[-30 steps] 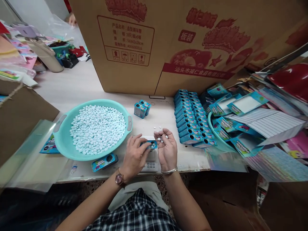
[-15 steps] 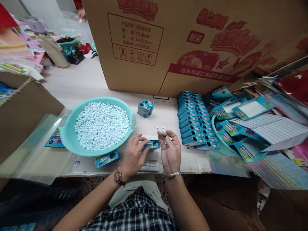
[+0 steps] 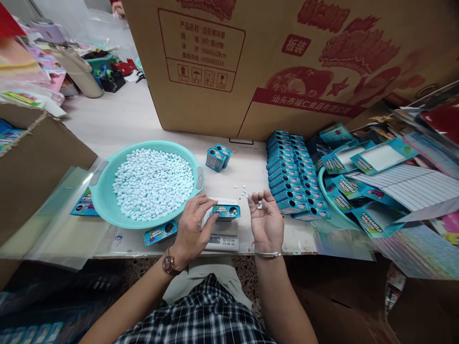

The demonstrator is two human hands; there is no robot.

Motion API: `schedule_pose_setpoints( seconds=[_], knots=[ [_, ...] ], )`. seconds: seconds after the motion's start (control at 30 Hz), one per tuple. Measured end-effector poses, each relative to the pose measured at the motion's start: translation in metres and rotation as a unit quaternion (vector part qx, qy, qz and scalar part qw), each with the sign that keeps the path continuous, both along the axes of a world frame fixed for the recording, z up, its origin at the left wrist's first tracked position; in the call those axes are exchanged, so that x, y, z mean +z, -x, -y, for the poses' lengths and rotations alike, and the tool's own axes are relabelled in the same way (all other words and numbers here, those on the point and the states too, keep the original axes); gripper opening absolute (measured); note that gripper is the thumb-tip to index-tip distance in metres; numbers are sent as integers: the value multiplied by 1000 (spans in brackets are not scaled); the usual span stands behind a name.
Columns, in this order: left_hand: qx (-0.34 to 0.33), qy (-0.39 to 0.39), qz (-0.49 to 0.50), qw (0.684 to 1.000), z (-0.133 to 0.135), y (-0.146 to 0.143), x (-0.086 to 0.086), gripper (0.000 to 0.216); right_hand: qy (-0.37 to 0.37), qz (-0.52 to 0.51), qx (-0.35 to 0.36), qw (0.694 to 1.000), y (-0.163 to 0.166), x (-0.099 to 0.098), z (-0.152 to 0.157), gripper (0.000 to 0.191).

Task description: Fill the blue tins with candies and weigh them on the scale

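Note:
My left hand pinches a small blue candy tin that rests on a little white scale at the table's front edge. My right hand is palm up just right of the tin, its fingers curled around a few white candies. A few loose candies lie on the table beyond the scale. A teal basin heaped with white candies stands to the left. Another blue tin lies flat in front of the basin.
Rows of filled blue tins stand right of my hands, and two tins stand behind the scale. A big cardboard box walls off the back. Blue packaging cards pile up at right. A brown carton and clear plastic sheets sit at left.
My right hand has drawn away from the tin to the right, still cupping candies. My left hand keeps hold of the tin on the scale. The camera has shifted slightly.

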State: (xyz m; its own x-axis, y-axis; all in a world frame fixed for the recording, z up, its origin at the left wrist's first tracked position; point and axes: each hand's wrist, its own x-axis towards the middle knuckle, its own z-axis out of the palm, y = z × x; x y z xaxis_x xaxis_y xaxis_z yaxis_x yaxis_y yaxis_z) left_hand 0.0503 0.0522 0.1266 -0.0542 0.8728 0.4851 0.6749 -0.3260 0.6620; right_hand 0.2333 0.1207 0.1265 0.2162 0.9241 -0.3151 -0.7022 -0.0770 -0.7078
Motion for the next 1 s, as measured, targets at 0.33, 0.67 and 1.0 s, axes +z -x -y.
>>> schedule_pose_setpoints(
  seconds=[0.33, 0.67, 1.0],
  knots=[
    [-7, 21, 11, 1000, 0, 1, -5, 32, -35, 25, 38, 998, 21, 2, 10, 24],
    [-42, 35, 13, 998, -2, -8, -18, 31, -74, 85, 80, 990, 30, 5, 23, 29],
    [-45, 48, -37, 997, -7, -9, -17, 38, -72, 94, 52, 992, 20, 4, 20, 26]
  ],
)
